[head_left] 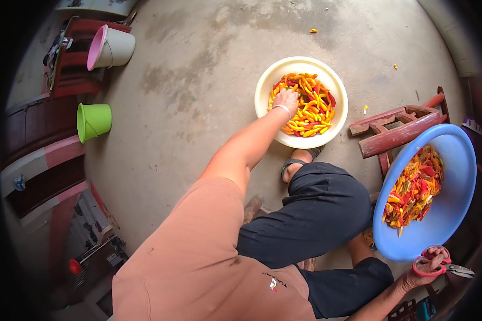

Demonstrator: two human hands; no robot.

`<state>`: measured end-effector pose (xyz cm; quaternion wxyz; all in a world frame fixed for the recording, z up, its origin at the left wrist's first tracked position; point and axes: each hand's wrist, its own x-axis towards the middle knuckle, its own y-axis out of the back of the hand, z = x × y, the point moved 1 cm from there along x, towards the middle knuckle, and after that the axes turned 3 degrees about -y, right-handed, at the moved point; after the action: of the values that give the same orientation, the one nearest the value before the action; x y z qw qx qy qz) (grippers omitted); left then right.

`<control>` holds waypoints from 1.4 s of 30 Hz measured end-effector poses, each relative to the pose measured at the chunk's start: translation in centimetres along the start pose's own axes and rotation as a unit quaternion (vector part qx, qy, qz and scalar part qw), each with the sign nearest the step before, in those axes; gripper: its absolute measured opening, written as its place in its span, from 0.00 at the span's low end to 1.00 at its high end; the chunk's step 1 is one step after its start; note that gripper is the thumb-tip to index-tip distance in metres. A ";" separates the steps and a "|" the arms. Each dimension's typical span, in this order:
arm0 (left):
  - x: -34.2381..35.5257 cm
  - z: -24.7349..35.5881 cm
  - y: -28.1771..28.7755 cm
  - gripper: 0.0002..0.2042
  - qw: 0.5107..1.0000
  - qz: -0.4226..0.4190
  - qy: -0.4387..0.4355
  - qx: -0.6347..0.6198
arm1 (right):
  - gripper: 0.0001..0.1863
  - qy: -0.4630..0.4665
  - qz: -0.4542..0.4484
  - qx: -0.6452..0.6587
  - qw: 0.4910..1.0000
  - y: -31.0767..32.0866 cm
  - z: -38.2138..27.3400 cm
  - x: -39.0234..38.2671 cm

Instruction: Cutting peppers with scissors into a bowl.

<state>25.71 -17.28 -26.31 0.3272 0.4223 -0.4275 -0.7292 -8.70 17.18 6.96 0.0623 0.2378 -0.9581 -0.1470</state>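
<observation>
My left hand (286, 100) reaches into a cream basin (265, 85) of whole yellow and red peppers (311, 112). Its fingers curl down among them, and what they grip is hidden. At lower right my right hand (428, 270) holds red-handled scissors (458, 270), fingers through the handles. Just above that hand is a wide blue basin (455, 195), tilted in view, with cut red and yellow pepper pieces (412, 192) in it.
A red wooden stool or frame (399, 145) lies between the basins. My leg and sandalled foot (294, 166) are below the cream basin. At left stand a white-and-pink bucket (118, 49) and a green bucket (96, 122). Stray pepper bits (313, 30) lie on the concrete floor (198, 80).
</observation>
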 end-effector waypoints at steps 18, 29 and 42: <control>1.7 0.9 2.6 0.13 0.995 -0.001 -0.008 0.099 | 0.14 -0.051 -0.153 -0.016 0.987 -8.9 1.5 -1.2; -6.5 7.1 13.4 0.16 0.491 -0.184 0.066 -0.849 | 0.12 0.011 -0.273 -0.137 0.952 -10.8 -1.8 -5.0; -16.9 33.1 20.9 0.15 0.815 -0.208 -0.307 -0.445 | 0.25 0.066 -0.217 -0.239 0.944 -3.0 -3.9 -3.8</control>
<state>5.75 -0.42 7.39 0.1723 0.0633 -0.0364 -0.9823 -3.36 15.48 9.58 0.1468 0.4271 -0.8138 -0.3659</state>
